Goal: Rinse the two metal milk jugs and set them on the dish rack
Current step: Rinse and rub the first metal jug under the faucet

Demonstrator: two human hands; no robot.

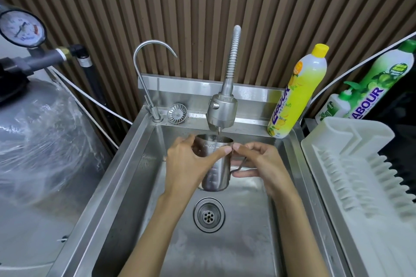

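One metal milk jug point(217, 173) is held upright over the steel sink point(135, 164), right under the spray head of the flexible tap point(222, 110). A thin stream of water falls into it. My left hand point(191, 164) grips the jug's body, thumb across its front near the rim. My right hand point(258, 162) holds the wire handle on the jug's right side. The white dish rack point(351, 164) stands to the right of the sink with nothing on it. No second jug is in view.
A curved filter tap point(148, 69) and a strainer plug point(177, 113) sit on the sink's back ledge. A yellow dish soap bottle point(297, 94) stands at the back right corner, with green bottles point(380, 83) behind the rack. A tank with a pressure gauge point(21, 28) stands left. The drain point(209, 215) lies below the jug.
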